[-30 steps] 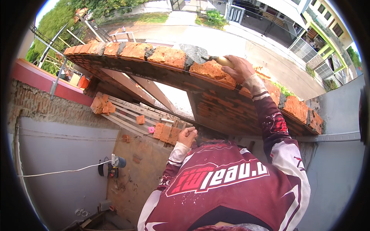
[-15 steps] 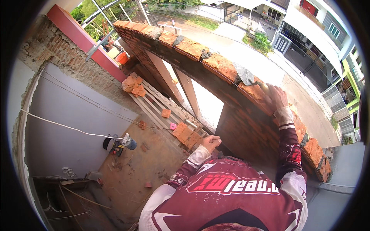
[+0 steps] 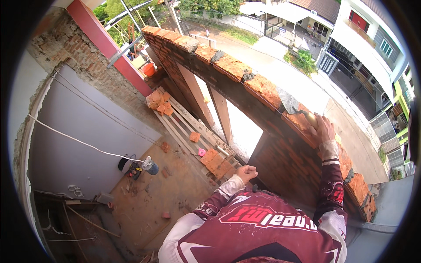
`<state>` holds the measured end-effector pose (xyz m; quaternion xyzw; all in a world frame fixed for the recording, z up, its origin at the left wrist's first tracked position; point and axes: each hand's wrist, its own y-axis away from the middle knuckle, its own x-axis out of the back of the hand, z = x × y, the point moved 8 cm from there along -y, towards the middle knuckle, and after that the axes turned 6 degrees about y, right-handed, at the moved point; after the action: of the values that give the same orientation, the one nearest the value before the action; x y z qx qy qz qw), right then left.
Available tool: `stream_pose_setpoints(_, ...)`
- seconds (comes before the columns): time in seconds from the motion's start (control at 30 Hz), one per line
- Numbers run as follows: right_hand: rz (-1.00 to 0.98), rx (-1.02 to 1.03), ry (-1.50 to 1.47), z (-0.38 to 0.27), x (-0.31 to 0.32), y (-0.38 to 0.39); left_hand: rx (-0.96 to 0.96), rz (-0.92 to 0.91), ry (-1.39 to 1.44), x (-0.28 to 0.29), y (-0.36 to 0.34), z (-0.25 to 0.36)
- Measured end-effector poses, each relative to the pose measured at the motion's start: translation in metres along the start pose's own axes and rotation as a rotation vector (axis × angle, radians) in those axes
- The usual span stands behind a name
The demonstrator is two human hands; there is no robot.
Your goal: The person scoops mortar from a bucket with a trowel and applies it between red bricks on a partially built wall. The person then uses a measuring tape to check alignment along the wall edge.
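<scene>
My right hand (image 3: 323, 131) grips the handle of a trowel (image 3: 289, 101) on top of the brick wall (image 3: 206, 53), its grey blade lying along the top course of orange bricks. Grey mortar lumps (image 3: 217, 56) sit between those bricks, and a thin string runs along the edge. Lower down, my left hand (image 3: 248, 173) is closed in front of the wall's inner side, beside loose bricks (image 3: 212, 160) stacked on planks (image 3: 180, 125); whatever is in its fingers is too small to make out.
Below left lie a dusty floor (image 3: 136, 206), a dark bucket (image 3: 151, 166) with tools beside it, and a white cable (image 3: 79, 140). An orange bucket (image 3: 148, 69) stands by the red-pink beam (image 3: 105, 48), near a partly hidden person (image 3: 131, 50). Beyond the wall are a street and houses.
The view has swung, so the wall slants more steeply and more floor shows. My right hand, still on the trowel, appears farther right and lower, as does my closed left hand.
</scene>
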<state>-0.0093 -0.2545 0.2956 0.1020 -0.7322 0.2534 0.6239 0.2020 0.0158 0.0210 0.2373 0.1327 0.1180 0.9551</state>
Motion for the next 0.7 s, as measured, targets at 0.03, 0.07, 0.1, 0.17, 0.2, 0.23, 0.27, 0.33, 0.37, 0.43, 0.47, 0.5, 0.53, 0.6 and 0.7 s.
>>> stream_pose_setpoints(0.03,0.013,0.020,-0.004,-0.002,-0.001,0.000,-0.036,-0.012,0.017,0.000,-0.002,0.000)
stream_pose_setpoints(0.07,0.010,0.001,0.003,0.000,-0.003,-0.001,-0.042,-0.015,0.032,0.001,-0.004,-0.001)
stream_pose_setpoints(0.1,0.024,0.005,-0.003,0.000,-0.005,-0.001,-0.017,-0.014,0.046,0.003,-0.006,-0.004)
stream_pose_setpoints(0.17,0.050,0.002,-0.002,0.003,-0.010,-0.003,-0.048,-0.015,0.011,0.004,-0.008,-0.002)
stream_pose_setpoints(0.2,0.063,-0.004,0.004,0.005,-0.012,-0.004,-0.014,0.003,-0.006,0.006,-0.010,-0.004)
stream_pose_setpoints(0.23,0.063,-0.017,0.006,0.007,-0.015,-0.005,-0.033,-0.018,0.004,0.005,-0.011,-0.001)
stream_pose_setpoints(0.27,0.074,-0.009,-0.004,0.008,-0.016,-0.005,-0.018,-0.022,0.014,0.005,-0.012,-0.001)
stream_pose_setpoints(0.33,0.073,-0.004,-0.032,0.010,-0.019,-0.006,-0.004,-0.023,0.007,0.005,-0.014,0.001)
stream_pose_setpoints(0.37,0.081,-0.005,-0.036,0.011,-0.019,-0.005,-0.004,-0.022,-0.012,0.006,-0.014,0.003)
stream_pose_setpoints(0.43,0.095,0.001,-0.053,0.010,-0.016,-0.004,-0.012,-0.043,-0.031,0.004,-0.012,0.011)
stream_pose_setpoints(0.47,0.082,-0.017,-0.043,0.010,-0.015,-0.004,-0.017,-0.066,-0.031,0.002,-0.009,0.017)
stream_pose_setpoints(0.5,0.069,-0.025,-0.042,0.009,-0.014,-0.003,0.005,-0.078,-0.030,-0.001,-0.005,0.023)
stream_pose_setpoints(0.53,0.091,0.003,-0.053,0.004,-0.009,-0.003,-0.023,-0.158,0.004,-0.011,0.002,0.036)
stream_pose_setpoints(0.6,0.063,-0.036,-0.032,0.001,-0.005,-0.003,0.006,-0.277,0.050,-0.029,0.021,0.062)
stream_pose_setpoints(0.7,0.163,0.019,0.012,-0.015,0.016,-0.003,-0.061,-0.551,0.039,-0.059,0.063,0.125)
